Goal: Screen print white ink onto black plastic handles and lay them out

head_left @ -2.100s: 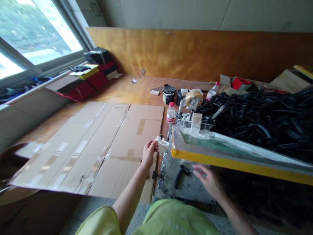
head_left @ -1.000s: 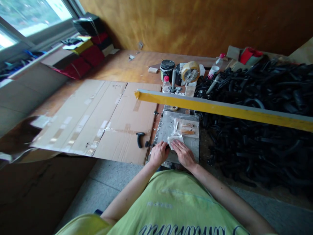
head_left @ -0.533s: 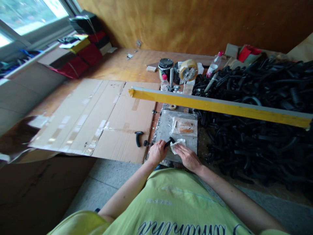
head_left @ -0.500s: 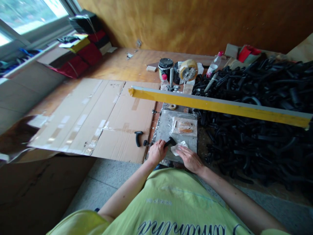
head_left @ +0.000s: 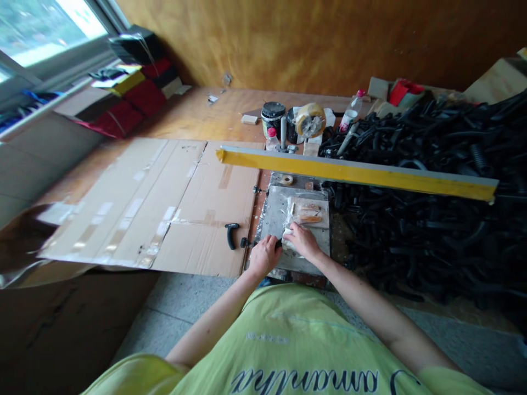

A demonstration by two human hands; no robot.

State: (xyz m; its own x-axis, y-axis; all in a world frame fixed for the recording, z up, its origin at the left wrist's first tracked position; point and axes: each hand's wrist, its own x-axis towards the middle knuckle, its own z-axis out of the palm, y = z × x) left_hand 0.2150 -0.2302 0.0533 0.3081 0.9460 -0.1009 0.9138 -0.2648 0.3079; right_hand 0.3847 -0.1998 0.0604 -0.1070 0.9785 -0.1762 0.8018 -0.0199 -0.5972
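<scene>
My left hand (head_left: 264, 257) is closed round a black handle (head_left: 279, 243), of which only a small dark piece shows beside the fingers. Pressed against the handle's far end is my right hand (head_left: 302, 241), its fingers closed on a crumpled white cloth (head_left: 287, 232) that may be tissue. Both hands are over a grey metal plate (head_left: 269, 211) at the near edge of the bench. Another black handle (head_left: 231, 236), shaped like a T, lies on the cardboard to the left. On the plate, a small board (head_left: 323, 218) carries orange-brown pieces.
Flattened cardboard (head_left: 127, 203) covers the left of the bench. A yellow-and-grey bar (head_left: 358, 170) spans above the plate and a large heap of black parts (head_left: 432, 230) on the right. Behind stand a tape roll (head_left: 310, 120), a dark tub (head_left: 273, 116) and a plastic bottle (head_left: 351, 112).
My right hand has moved left and up with the white cloth, from beside the black handle onto its end. The left hand keeps its grip. The view has shifted slightly.
</scene>
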